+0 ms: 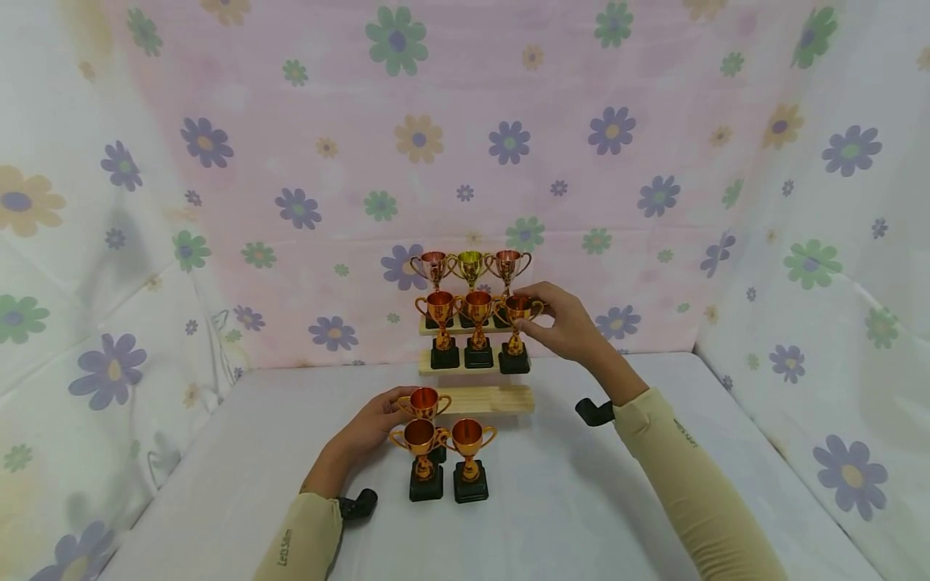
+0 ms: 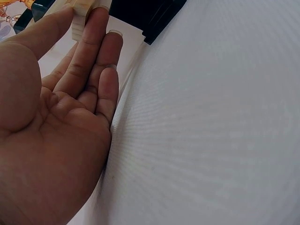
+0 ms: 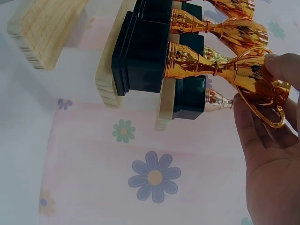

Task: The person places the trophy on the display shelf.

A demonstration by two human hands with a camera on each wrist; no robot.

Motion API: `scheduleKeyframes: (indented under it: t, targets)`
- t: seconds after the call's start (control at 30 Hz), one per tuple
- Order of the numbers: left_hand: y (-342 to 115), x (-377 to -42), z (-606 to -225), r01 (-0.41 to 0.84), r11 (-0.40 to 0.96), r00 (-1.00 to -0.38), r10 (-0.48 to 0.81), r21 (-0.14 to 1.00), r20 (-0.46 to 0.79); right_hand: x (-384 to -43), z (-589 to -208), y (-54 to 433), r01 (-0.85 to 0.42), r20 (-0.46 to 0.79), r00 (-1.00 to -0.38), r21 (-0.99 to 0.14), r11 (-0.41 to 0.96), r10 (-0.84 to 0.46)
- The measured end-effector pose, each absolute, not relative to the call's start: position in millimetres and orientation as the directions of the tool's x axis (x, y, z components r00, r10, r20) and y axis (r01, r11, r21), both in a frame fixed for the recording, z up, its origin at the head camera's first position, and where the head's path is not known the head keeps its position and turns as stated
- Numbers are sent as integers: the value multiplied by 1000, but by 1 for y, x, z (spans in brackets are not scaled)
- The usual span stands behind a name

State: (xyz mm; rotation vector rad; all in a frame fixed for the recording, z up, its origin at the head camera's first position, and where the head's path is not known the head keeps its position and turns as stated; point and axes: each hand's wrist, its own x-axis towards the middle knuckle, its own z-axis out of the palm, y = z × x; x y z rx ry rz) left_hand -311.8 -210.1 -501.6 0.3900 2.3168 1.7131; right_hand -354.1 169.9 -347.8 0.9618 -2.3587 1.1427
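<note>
My right hand point(image 1: 570, 324) pinches the bowl and handle of a gold trophy cup point(image 3: 234, 72), thumb on one side and fingers on the other. The cup's black base point(image 3: 147, 58) rests at the right end of the middle wooden tier, beside two more gold cups point(image 1: 478, 311). Low on the left, my left hand point(image 1: 369, 424) holds the left end of the bottom wooden tier point(image 1: 490, 399) between thumb and fingers; the wood's end point(image 2: 83, 11) shows at the fingertips. A gold cup point(image 1: 425, 401) in front partly hides these fingers.
On the top tier stand two pinkish cups point(image 1: 435, 265) and a yellow-gold one point(image 1: 471, 265) between them. Two gold cups point(image 1: 421, 440) point(image 1: 468, 440) stand on the white table point(image 1: 581, 500) before the stand. A flowered cloth point(image 1: 465, 161) hangs behind and on both sides.
</note>
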Motion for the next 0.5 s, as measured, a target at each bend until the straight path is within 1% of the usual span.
scheduleKeyframes:
  t: [0.3, 0.5]
  targets:
    - [-211, -313, -503, 89, 258, -927, 375, 962, -15, -360, -351, 170, -681, 556, -733, -591, 433, -393]
    - [-211, -313, -503, 63, 254, -935, 354, 965, -32, -362, -352, 169, -669, 549, -744, -615, 418, -382]
